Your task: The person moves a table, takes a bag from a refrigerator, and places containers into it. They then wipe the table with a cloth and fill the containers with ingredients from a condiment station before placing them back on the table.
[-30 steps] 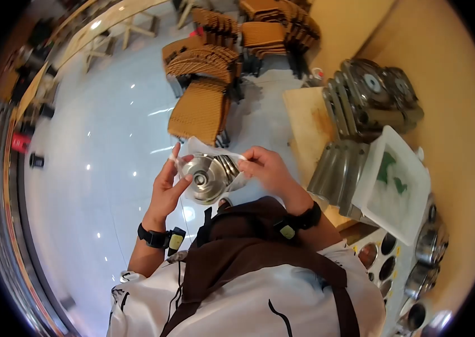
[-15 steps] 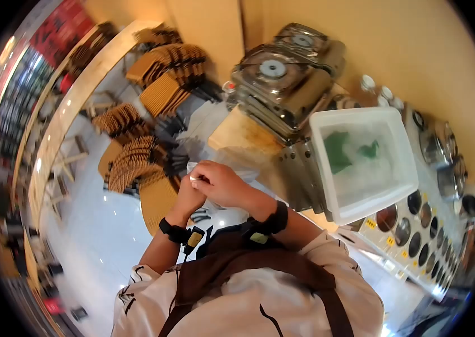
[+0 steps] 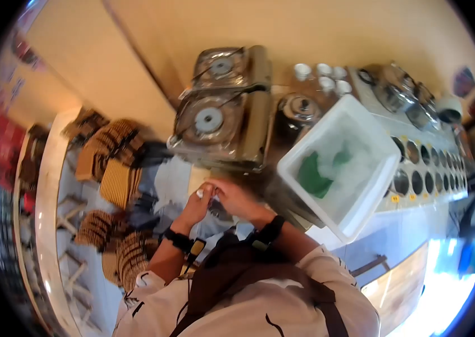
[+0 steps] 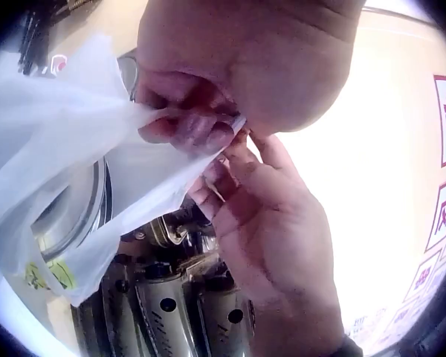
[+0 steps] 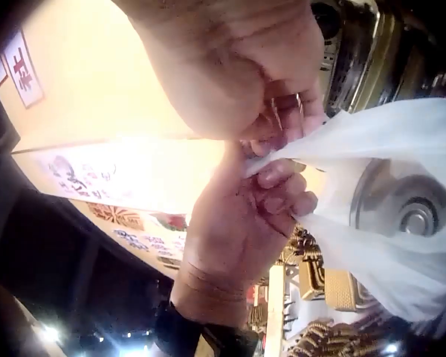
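In the head view my left hand [image 3: 194,209] and right hand [image 3: 241,201] meet in front of the apron. They hold the gathered edge of a translucent plastic bag [image 4: 67,104]. In the left wrist view my left hand [image 4: 245,63] curls its fingers round the bag's edge, while my right hand [image 4: 279,230] has its fingertips at the bag's tip. The right wrist view shows my right hand [image 5: 238,67] pinching that edge too. Inside the hanging bag is a round steel lid [image 5: 416,219] with a knob; my hands mostly hide the bag in the head view.
Stacked portable gas stoves [image 3: 210,119] stand ahead against the wall. Right of them sits a white plastic tub [image 3: 380,143] holding something green. Behind are a dark lidded pot [image 3: 299,109], white cups [image 3: 302,71], and a white holed rack [image 3: 397,196]. Stacked chairs [image 3: 119,180] stand left.
My hands have come together, closing in the bag that was held apart at its mouth. The view has swung right, bringing stoves and tub in front.
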`<state>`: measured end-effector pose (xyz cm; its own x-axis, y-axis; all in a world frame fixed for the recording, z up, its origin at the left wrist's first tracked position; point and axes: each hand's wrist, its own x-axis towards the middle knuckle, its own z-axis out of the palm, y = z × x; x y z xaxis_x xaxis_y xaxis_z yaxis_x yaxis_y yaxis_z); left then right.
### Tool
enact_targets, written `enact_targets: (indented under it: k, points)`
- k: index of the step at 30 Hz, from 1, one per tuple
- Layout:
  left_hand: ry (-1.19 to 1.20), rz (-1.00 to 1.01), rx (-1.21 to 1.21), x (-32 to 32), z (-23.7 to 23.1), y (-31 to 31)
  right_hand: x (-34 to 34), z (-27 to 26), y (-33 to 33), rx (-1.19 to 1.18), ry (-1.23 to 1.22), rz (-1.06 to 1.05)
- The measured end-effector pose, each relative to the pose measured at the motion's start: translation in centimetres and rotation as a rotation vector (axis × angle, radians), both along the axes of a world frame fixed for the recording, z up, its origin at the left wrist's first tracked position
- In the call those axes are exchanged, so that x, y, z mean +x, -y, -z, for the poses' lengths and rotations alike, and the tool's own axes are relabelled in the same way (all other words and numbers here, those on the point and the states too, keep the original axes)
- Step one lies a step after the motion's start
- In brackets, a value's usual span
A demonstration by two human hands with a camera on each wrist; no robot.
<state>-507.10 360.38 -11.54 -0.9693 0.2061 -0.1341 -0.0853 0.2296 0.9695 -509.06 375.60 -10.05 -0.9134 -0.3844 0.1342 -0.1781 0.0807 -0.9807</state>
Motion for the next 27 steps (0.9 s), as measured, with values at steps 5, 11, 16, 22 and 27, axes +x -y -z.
enact_targets:
  k: [5, 11, 16, 22, 27]
  points:
    - [0.238, 0.192, 0.044, -4.5, 0.6, 2.7, -3.5, 3.7, 1.3, -0.157, 0.152, -0.123]
    - [0.396, 0.306, 0.095, -8.0, 4.4, 3.4, -4.2, 6.9, 2.1, -0.304, 0.450, 0.032]
    - [0.475, 0.315, 0.033, -9.9, 4.6, 3.2, -4.7, 8.8, 2.6, -0.324, 0.511, 0.150]
    - [0.624, 0.352, 0.246, -10.5, 7.7, 5.1, -5.7, 10.1, 3.7, 0.141, 0.276, 0.162]
    - [0.563, 0.400, 0.226, -11.5, 7.2, 5.3, -6.8, 10.8, 4.8, 0.228, 0.112, 0.224]
